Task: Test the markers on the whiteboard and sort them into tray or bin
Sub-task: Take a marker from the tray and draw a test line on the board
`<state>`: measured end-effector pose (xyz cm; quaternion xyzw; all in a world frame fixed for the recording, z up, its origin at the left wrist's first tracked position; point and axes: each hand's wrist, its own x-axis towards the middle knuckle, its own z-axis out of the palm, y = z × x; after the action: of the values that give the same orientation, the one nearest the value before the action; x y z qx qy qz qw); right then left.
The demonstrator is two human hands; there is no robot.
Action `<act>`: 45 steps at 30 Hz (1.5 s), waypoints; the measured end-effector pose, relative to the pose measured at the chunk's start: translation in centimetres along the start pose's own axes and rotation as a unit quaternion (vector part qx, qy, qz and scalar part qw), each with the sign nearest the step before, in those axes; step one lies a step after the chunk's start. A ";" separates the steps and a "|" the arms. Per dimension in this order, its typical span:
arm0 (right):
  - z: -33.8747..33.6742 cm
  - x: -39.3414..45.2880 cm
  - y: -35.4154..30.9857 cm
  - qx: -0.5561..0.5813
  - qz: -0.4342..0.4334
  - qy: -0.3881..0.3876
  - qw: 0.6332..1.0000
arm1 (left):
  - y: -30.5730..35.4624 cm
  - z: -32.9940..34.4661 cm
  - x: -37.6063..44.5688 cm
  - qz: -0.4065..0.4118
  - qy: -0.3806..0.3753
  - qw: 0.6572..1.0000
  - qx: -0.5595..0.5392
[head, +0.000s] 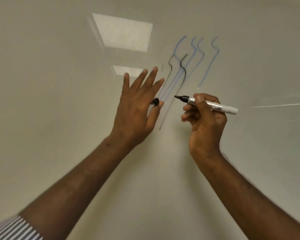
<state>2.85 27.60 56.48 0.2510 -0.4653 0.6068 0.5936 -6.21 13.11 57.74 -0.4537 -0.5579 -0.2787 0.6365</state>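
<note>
A whiteboard (59, 84) fills the whole view. Several wavy blue strokes (200, 54) and black strokes (183, 66) run down its middle. My right hand (204, 122) grips an uncapped black marker (213, 105) with a white-grey barrel; its tip points left, close to the end of a black stroke. My left hand (139, 104) is spread with fingers pointing up at the board, left of the strokes, and pinches the small black marker cap (155, 101) between thumb and palm side. No tray or bin is in view.
Reflections of square ceiling lights (123, 32) show on the board's upper middle. A thin bright streak (280, 105) crosses the board at the right edge. A striped sleeve (12, 229) shows at the bottom left corner.
</note>
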 end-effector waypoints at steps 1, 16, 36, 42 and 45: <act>0.6 1.4 -0.1 -0.009 -0.033 -0.005 0.999 | -1.1 0.0 1.5 0.022 -0.003 0.999 0.044; 5.6 16.0 -0.4 -0.291 -0.284 -0.057 0.912 | -9.0 0.5 11.5 -0.007 -0.068 0.980 0.186; 5.6 14.6 2.6 -0.377 -0.353 -0.046 0.855 | -10.0 1.1 10.7 -0.007 -0.043 0.986 0.164; 3.4 11.9 3.2 -0.365 -0.360 -0.068 0.856 | -9.9 1.1 10.6 -0.015 -0.057 0.984 0.171; 3.0 9.0 3.9 -0.354 -0.354 -0.125 0.857 | -10.0 1.1 10.6 -0.016 -0.061 0.982 0.177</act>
<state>-3.11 29.95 64.45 0.2449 -0.5988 0.1135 0.7540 -12.99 11.41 70.60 -0.3411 -0.6432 -0.1572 0.6673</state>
